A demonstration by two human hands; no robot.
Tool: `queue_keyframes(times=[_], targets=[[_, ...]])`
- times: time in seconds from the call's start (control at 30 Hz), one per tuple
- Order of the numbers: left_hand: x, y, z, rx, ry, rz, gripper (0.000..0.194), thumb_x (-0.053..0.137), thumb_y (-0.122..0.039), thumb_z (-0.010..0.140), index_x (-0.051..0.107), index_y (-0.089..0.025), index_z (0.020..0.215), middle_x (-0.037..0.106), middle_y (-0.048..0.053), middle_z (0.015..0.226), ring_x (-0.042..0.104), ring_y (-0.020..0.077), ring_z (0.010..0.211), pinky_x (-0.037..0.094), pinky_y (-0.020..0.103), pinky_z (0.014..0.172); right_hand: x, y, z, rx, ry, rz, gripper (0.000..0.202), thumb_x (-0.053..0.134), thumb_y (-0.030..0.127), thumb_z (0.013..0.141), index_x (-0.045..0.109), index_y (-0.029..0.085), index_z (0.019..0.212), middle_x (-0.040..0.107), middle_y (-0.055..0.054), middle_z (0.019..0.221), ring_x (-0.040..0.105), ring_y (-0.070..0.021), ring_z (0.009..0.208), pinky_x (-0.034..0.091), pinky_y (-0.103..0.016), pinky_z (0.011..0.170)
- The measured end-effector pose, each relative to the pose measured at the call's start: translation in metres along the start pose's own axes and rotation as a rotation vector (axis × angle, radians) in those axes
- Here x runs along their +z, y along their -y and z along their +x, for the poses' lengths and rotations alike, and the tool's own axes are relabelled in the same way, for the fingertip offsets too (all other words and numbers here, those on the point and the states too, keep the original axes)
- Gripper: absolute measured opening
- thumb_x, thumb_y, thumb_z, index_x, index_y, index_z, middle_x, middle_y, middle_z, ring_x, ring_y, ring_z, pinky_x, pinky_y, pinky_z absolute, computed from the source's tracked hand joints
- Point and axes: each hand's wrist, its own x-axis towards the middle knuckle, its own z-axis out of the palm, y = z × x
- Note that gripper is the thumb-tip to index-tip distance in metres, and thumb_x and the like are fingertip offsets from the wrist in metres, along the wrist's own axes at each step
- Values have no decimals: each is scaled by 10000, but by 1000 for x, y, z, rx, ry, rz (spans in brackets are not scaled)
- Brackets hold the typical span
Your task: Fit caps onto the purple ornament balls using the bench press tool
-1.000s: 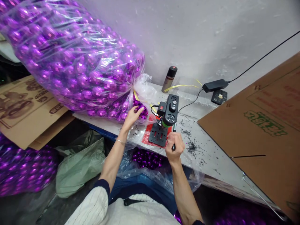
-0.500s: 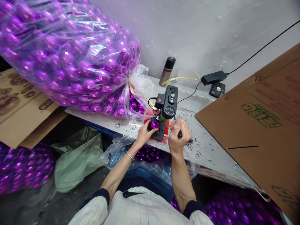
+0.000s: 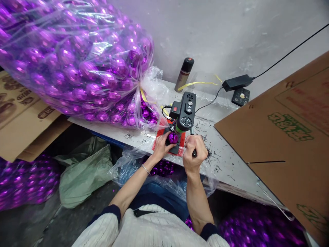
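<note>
A shiny purple bauble (image 3: 173,138) sits below the head of a small black bench machine (image 3: 186,111) with a green ring at its lower end. My left hand (image 3: 160,148) is closed on the bauble's left and near side, thumb toward me and fingers partly hidden behind it. On the machine's right, my right hand (image 3: 195,161) makes a fist around its lever handle (image 3: 194,153), whose black end pokes out. Beneath the machine's black base (image 3: 175,150) lies a red sheet (image 3: 181,150). Where the head meets the bauble is too small to make out.
A big clear bag of purple baubles (image 3: 84,68) leans on the table's left. Behind the machine are a spray can (image 3: 184,74) and a power adapter (image 3: 238,82). Dark shavings litter the white tabletop (image 3: 226,161). A cardboard box (image 3: 282,137) stands at right.
My left hand has shifted the bauble slightly right, further beneath the machine head. My right fist has come a little down and toward me with the lever handle.
</note>
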Motion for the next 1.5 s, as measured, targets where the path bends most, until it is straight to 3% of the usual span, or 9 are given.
queue_keyframes(times=[0.23, 0.43, 0.87, 1.13, 1.2, 1.37, 1.5], targets=[[1, 6, -1, 7, 3, 14, 641, 746, -418, 835, 512, -171, 1378, 693, 133, 1179, 657, 280, 1093, 494, 439, 955, 9, -18, -26, -118, -17, -26, 222, 424, 126, 940, 508, 220, 757, 575, -8, 709, 564, -134, 680, 436, -281, 633], [-1, 4, -1, 11, 17, 24, 633, 733, -387, 845, 501, -187, 1398, 684, 135, 1203, 650, 283, 1098, 489, 448, 958, 19, -41, -46, -180, -52, -21, 215, 417, 180, 947, 490, 227, 751, 574, -6, 714, 533, -130, 634, 427, -284, 605], [1, 5, -1, 7, 8, 33, 595, 706, -410, 867, 507, -175, 1376, 685, 134, 1185, 653, 275, 1086, 490, 431, 944, 26, -48, -54, -185, -101, -27, 249, 354, 243, 996, 456, 226, 769, 548, -3, 722, 516, -128, 651, 424, -316, 669], [2, 6, -1, 25, -9, 19, 588, 723, -404, 855, 521, -163, 1352, 699, 133, 1156, 670, 270, 1051, 509, 425, 932, 28, -53, -52, -357, -60, -59, 241, 369, 182, 978, 443, 225, 753, 528, 3, 710, 498, -120, 640, 424, -277, 628], [4, 8, 0, 32, -20, 13, 608, 746, -408, 837, 530, -150, 1343, 705, 136, 1133, 673, 273, 1045, 516, 428, 931, 25, -47, -47, -325, -71, -35, 249, 372, 167, 973, 443, 223, 741, 527, 4, 707, 492, -117, 632, 419, -268, 614], [2, 5, 4, 26, -61, 10, 662, 773, -445, 808, 531, -156, 1352, 708, 141, 1125, 678, 287, 1055, 537, 448, 926, 12, -14, -17, -53, -88, 23, 259, 413, 140, 960, 482, 210, 720, 523, 11, 689, 522, -116, 659, 401, -265, 628], [-15, -6, -31, 134, -101, 53, 717, 733, -508, 823, 487, -167, 1405, 681, 168, 1212, 661, 307, 1127, 536, 476, 975, 5, -1, -3, 19, -45, 45, 297, 423, 145, 965, 462, 214, 678, 506, 15, 672, 512, -114, 654, 403, -270, 644]])
